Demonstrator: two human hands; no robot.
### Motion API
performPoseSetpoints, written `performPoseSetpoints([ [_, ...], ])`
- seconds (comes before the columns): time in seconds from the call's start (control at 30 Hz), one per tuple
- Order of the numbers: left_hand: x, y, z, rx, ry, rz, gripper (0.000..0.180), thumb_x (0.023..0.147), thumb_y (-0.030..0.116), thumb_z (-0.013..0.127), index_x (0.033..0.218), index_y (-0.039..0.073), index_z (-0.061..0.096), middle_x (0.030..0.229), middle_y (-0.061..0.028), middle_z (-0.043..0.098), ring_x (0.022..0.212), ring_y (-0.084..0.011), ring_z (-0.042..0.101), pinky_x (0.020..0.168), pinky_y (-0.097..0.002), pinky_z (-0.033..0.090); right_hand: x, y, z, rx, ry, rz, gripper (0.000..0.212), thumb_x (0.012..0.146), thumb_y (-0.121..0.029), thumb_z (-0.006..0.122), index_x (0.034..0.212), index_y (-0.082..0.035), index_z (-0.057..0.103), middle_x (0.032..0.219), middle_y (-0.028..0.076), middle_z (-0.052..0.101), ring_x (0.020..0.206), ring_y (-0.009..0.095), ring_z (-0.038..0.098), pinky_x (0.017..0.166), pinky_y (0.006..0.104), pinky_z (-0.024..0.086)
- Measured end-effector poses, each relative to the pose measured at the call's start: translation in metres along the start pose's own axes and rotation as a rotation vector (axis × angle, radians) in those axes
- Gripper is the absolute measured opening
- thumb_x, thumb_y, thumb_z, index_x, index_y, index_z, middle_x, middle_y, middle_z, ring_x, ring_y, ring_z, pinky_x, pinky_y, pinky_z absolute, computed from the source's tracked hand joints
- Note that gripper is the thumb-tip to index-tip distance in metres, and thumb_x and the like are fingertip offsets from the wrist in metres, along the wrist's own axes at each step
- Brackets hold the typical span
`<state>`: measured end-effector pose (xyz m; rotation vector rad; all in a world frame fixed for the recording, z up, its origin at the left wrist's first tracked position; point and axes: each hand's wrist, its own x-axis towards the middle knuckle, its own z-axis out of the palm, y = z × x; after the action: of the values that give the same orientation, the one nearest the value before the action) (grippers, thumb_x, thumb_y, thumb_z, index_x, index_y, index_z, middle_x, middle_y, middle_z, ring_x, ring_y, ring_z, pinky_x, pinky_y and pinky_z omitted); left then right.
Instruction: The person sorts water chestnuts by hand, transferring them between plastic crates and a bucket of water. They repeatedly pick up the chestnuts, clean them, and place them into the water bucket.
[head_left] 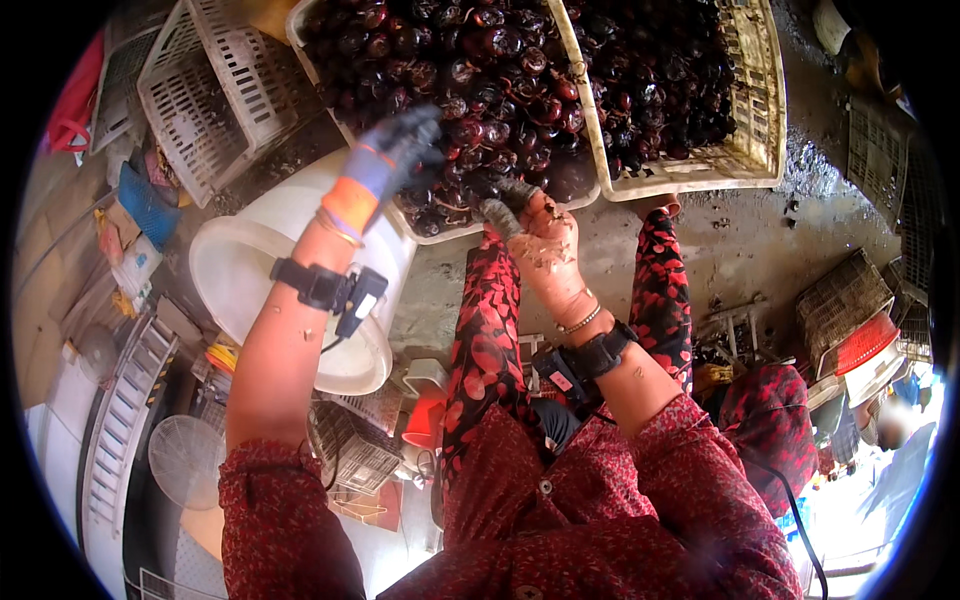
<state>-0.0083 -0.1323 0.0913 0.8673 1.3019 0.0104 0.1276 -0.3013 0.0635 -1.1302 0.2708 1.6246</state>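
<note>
Glossy dark red-brown water chestnuts [480,75] fill a pale plastic crate [450,235] in front of me. Over its left part is my left hand [395,150], in a dark glove with a purple and orange cuff; motion smears its fingers. My right hand [540,225] is at the crate's near edge, against the water chestnuts. Grey covers sit on its thumb and finger, and bits of dirt cling to the skin. Those fingers are curled close together, and what they hold, if anything, is hidden. A second crate [690,185] of water chestnuts stands against the first on the right.
A large white tub [225,265] stands left of my knees, close under my left forearm. Beyond it are tilted slatted crates [195,110]. More crates [845,300] and a red basket [865,345] are stacked at the right. The floor [740,235] is wet and muddy.
</note>
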Motion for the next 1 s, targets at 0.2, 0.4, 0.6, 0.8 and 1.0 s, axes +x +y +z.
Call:
performPoseSetpoints([
  [0.2, -0.032, -0.022, 0.007, 0.153, -0.297, 0.026, 0.041, 0.093, 0.033, 0.051, 0.124, 0.007, 0.052, 0.111, -0.0017, 0.059, 0.098, -0.0094, 0.052, 0.084, -0.025, 0.045, 0.004, 0.026, 0.01, 0.311, -0.111, 0.176, 0.008, 0.087, -0.004, 0.052, 0.094, -0.003, 0.055, 0.086, 0.005, 0.06, 0.082, 0.015, 0.06, 0.069, 0.0272, 0.053],
  [0.4, -0.029, 0.037, -0.114, 0.429, 0.157, -0.045, 0.036, 0.087, 0.027, 0.058, 0.119, 0.01, 0.057, 0.097, -0.0039, 0.065, 0.073, -0.0109, 0.059, 0.066, -0.023, 0.049, 0.02, -0.027, 0.014, -0.703, 0.171, -0.617, 0.021, 0.079, 0.006, 0.061, 0.099, -0.001, 0.059, 0.101, 0.007, 0.06, 0.092, 0.014, 0.058, 0.081, 0.025, 0.048],
  [0.6, 0.002, 0.062, -0.238, 1.032, 0.701, 0.65, 0.038, 0.086, 0.022, 0.059, 0.121, 0.008, 0.055, 0.115, -0.0153, 0.057, 0.101, -0.0229, 0.056, 0.079, -0.0315, 0.048, 0.088, -0.069, -0.025, -1.225, 0.426, -0.984, 0.04, 0.082, -0.012, 0.061, 0.118, 0.002, 0.049, 0.128, 0.022, 0.044, 0.119, 0.038, 0.041, 0.099, 0.0401, 0.036],
  [0.8, 0.09, 0.067, 0.045, 1.481, 0.234, 1.152, 0.034, 0.085, 0.03, 0.053, 0.117, 0.019, 0.057, 0.129, -0.0099, 0.047, 0.122, -0.0307, 0.04, 0.102, -0.0458, 0.031, 0.133, -0.05, -0.02, -1.386, 0.555, -0.996, 0.045, 0.087, -0.017, 0.053, 0.123, 0.006, 0.042, 0.13, 0.027, 0.04, 0.124, 0.039, 0.036, 0.105, 0.0445, 0.028],
  [1.0, 0.132, 0.036, 0.064, 1.764, 0.135, 1.029, 0.032, 0.083, 0.038, 0.054, 0.111, 0.022, 0.06, 0.122, -0.0011, 0.054, 0.123, -0.0255, 0.039, 0.103, -0.0527, 0.023, 0.112, -0.021, 0.017, -1.289, 0.601, -0.733, 0.057, 0.076, -0.012, 0.057, 0.128, 0.003, 0.039, 0.128, 0.024, 0.041, 0.122, 0.041, 0.036, 0.104, 0.045, 0.029],
])
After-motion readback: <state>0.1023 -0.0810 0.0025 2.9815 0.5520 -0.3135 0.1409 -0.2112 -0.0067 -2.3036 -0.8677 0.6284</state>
